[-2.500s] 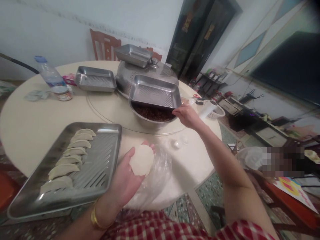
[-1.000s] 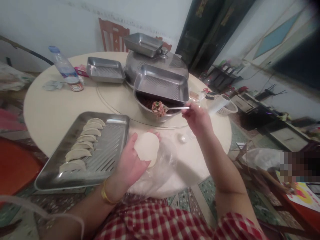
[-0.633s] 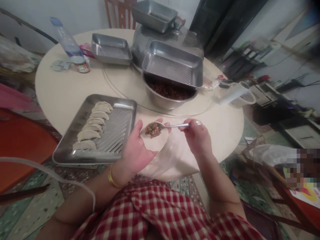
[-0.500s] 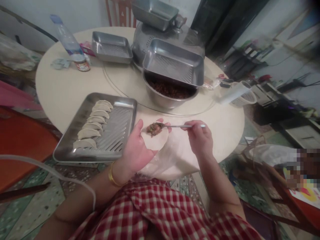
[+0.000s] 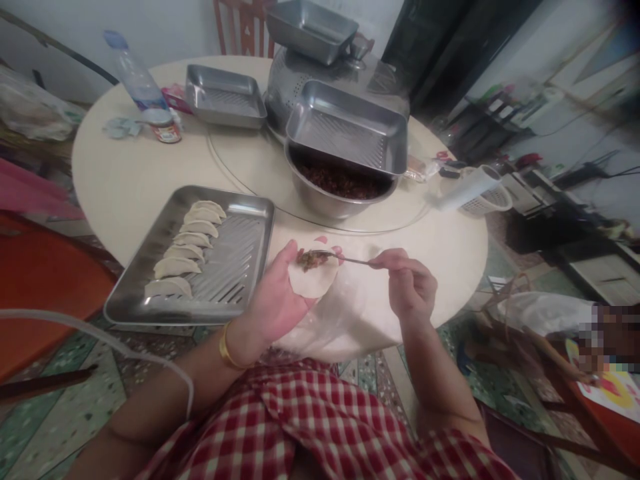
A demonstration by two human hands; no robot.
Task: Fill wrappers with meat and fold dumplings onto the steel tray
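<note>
A round, pale dumpling wrapper [image 5: 315, 281] rests across the palm and fingers of my left hand [image 5: 275, 300], which cups it from below. Brown and green meat filling [image 5: 313, 260] sits on the upper part of the wrapper. My right hand [image 5: 411, 287] grips the handle of a metal spoon [image 5: 353, 259], its bowl touching the filling. To the left, a shallow steel tray [image 5: 235, 260] bears a row of several folded dumplings [image 5: 180, 268]. Beyond my hands stands a steel bowl [image 5: 325, 205] of dark filling, partly covered by an empty rectangular pan [image 5: 350, 127].
Another steel pan [image 5: 225, 97], a plastic bottle [image 5: 143, 87] and a small jar [image 5: 166, 128] stand at the back left of the round table [image 5: 120, 193]. A white basket [image 5: 487, 197] is at the right edge. A person in white [image 5: 550, 313] sits at the far right.
My right hand has shifted slightly right and down, and the spoon handle now slants down toward it. The filling looks flatter and more spread on the wrapper.
</note>
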